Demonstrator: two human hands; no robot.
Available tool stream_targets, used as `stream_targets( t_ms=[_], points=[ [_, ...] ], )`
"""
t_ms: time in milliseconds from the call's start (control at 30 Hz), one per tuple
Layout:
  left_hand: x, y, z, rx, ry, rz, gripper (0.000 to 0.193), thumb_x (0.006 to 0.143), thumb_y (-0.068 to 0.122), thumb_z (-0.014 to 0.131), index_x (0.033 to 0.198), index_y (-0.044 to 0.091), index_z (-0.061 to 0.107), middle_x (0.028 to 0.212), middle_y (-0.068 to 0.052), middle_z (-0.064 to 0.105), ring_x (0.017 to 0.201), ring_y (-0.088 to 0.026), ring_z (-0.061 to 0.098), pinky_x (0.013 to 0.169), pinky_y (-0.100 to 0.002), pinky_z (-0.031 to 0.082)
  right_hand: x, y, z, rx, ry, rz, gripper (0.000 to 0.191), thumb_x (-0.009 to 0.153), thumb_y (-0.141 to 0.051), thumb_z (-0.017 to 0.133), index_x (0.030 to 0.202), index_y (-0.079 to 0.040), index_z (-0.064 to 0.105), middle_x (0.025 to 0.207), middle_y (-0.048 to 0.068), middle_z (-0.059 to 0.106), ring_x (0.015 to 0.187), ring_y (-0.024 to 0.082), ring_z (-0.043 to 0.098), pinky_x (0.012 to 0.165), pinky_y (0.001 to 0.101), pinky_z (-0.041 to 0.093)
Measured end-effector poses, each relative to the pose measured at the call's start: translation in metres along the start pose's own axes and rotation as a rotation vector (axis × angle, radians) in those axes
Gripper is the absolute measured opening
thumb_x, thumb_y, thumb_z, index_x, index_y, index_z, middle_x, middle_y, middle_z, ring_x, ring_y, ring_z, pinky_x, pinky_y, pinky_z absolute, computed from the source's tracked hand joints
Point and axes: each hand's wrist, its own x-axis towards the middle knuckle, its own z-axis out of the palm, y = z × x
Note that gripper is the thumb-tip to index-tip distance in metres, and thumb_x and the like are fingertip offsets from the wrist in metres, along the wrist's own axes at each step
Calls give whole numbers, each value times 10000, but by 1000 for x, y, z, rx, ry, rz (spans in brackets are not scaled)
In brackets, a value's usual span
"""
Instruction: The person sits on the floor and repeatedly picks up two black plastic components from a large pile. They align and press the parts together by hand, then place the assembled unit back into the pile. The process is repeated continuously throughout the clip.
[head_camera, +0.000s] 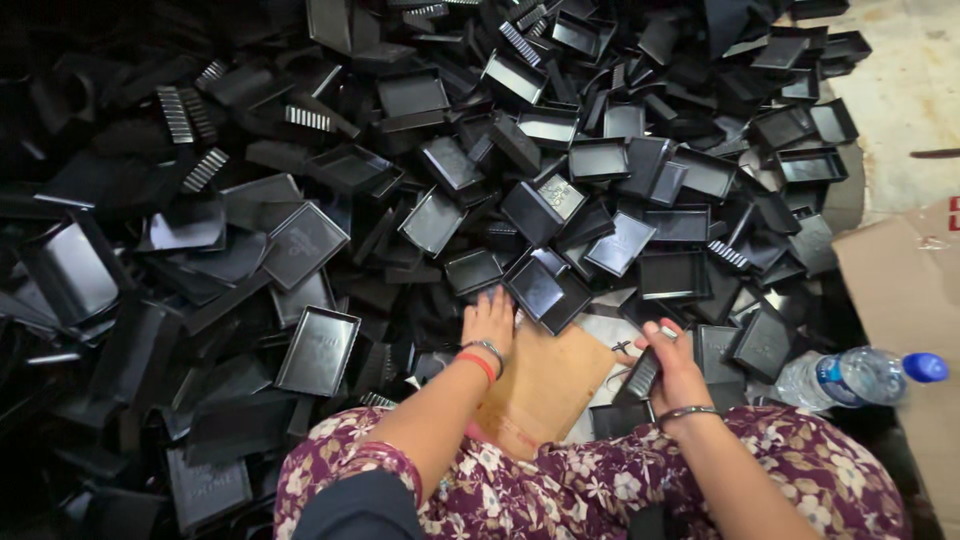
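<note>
Lap: your floral dress (600, 490) fills the bottom of the view, nearest to you, with both forearms reaching out over it.
Left hand: your left hand (489, 320) lies flat, fingers stretched forward and spread a little, its grip open and holding nothing. The fingertips touch the near edge of the pile, just beside a black tray (545, 290) that tilts on its corner.
Left wrist: a red band and a metal bangle (482, 352) sit on it.
Right hand: your right hand (672, 362) has its grip closed round a small black ribbed part (641, 375), thumb on top, fingers curled beneath. The part is held just above your lap, near the right edge of the cardboard.
Right wrist: a thin bangle (686, 411).
Cardboard: a brown sheet (545, 385) lies on the floor between your two hands, touching your dress at its near edge.
Pile: black plastic trays (600, 160), shallow and rectangular, are heaped across the floor from the left edge to the far right, lying at every angle, with ribbed pieces (177, 113) mixed in.
Bottle: a clear water bottle (860, 372) with a blue cap lies on its side at the right, near your right knee.
Box: a brown carton (900, 280) stands at the right edge, just behind the bottle.
Floor: bare concrete floor (910, 90) shows at the far right corner.
</note>
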Motion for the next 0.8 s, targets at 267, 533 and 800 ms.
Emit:
stream_targets(
  t_ms=[267, 533, 800],
  points=[
    [-29, 56, 4, -200, -445, 66, 299, 1032, 214, 505, 1270, 109, 653, 1353, -158, 603, 1251, -332, 547, 1029, -500, 461, 19, 6, -21, 116, -131, 148, 307, 877, -240, 740, 1076, -88, 563, 1000, 116, 678, 968, 307, 729, 777, 459, 585],
    [-7, 10, 2, -191, -364, 66, 516, 771, 173, 717, 1258, 139, 550, 1435, -194, 515, 1361, -367, 471, 961, -510, 505, 13, 1, -14, 78, -175, 444, 551, 884, -514, 601, 1179, -50, 644, 1104, 189, 726, 996, 378, 718, 866, 574, 541],
    [-1, 52, -54, -660, -612, 55, 992, 762, 445, 893, 1475, 33, 340, 1206, -224, 673, 1088, -350, 660, 953, -414, 531, 30, 14, -25, 249, -205, 67, 342, 1043, -340, 651, 1247, -66, 642, 1175, 101, 683, 1018, 248, 665, 896, 417, 541]
  ],
)
